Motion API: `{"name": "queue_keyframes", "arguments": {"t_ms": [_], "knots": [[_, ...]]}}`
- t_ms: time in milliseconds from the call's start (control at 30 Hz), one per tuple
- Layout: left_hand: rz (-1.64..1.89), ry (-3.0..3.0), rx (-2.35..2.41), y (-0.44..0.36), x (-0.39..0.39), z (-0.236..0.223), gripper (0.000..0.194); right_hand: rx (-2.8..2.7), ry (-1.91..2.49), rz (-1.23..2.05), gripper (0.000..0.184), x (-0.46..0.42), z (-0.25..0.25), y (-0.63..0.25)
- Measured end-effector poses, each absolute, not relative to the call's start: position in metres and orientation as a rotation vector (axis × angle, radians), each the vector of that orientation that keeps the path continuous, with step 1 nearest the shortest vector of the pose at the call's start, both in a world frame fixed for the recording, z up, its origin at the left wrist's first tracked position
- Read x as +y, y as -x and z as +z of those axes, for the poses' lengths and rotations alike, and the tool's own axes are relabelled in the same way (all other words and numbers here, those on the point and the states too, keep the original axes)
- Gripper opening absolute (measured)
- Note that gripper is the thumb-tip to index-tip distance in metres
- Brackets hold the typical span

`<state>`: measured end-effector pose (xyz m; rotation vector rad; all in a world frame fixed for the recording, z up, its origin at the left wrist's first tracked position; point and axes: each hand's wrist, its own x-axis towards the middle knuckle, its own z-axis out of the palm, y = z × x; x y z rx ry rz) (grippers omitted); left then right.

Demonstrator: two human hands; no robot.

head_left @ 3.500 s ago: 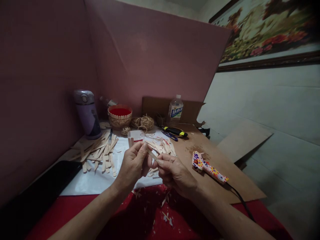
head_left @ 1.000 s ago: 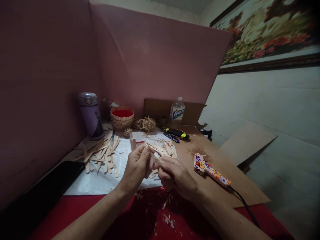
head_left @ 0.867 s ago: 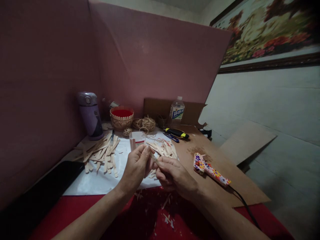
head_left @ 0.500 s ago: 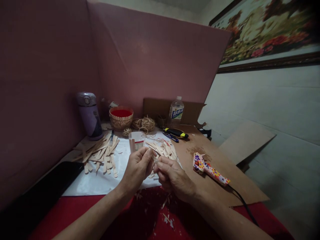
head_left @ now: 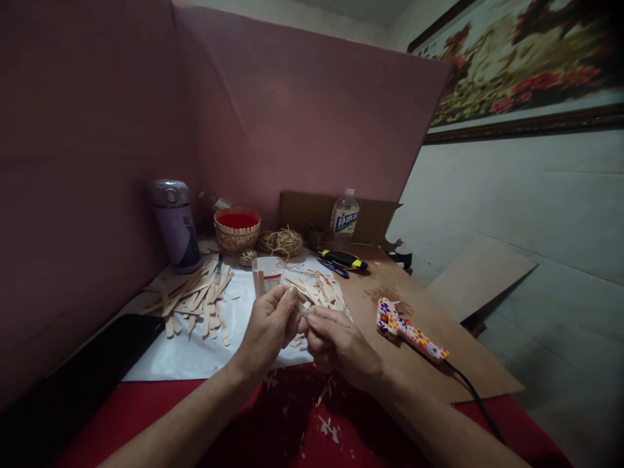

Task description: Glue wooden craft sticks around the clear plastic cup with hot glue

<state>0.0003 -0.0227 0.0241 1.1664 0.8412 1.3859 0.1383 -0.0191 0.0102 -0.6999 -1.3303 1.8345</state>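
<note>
Close together over the front of the white sheet, my two hands pinch one small, thin, pale wooden stick. My left hand is closed on its upper left end. My right hand has thumb and curled fingers on the lower right end. Only a short middle part of the wooden stick shows between the fingertips. Just beyond my hands lie a pile of craft sticks and a clear plastic box. Pale wood shavings are scattered on the red cloth below.
More craft sticks lie left, by a purple flask. A stick-covered bowl, a twine bundle and a bottle stand behind. Rightward, a black-yellow cutter and a flowered glue gun rest on cardboard.
Almost nothing differs. My fingertips have shifted very slightly around the wooden stick, and a little more of it shows between them.
</note>
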Motion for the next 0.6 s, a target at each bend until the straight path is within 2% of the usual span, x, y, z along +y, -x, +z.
{"name": "queue_keyframes", "arguments": {"t_ms": [267, 600], "knots": [[1.387, -1.204, 0.906, -0.0008, -0.0235, 0.0224, 0.037, -1.342, 0.75, 1.771, 0.03, -0.0212, 0.0112, -0.1363], [1.358, -1.194, 0.88, -0.0009, -0.023, 0.0228, 0.04, -1.322, 0.761, 1.768, 0.041, -0.0205, 0.0078, -0.1338]]}}
